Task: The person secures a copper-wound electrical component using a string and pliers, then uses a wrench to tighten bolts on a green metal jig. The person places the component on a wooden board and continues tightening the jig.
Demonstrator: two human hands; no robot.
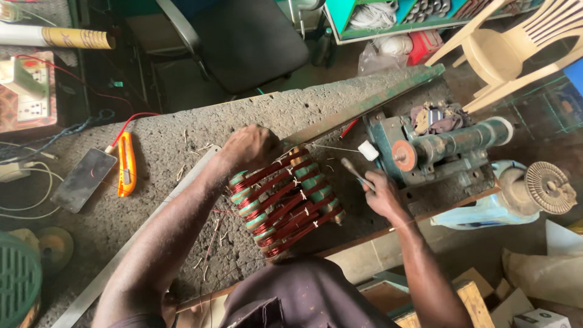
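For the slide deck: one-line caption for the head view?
Left hand steadies a copper coil bundle while right hand holds a thin tool.

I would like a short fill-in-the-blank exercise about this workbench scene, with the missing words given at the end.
1. The left hand rests on the far end of the coil winding, whose wire is ____ in colour.
2. The right hand holds a thin metal ____.
3. The utility knife beside the phone is ____.
4. Behind the bench stands a black ____.

Missing words: red; tool; orange; chair
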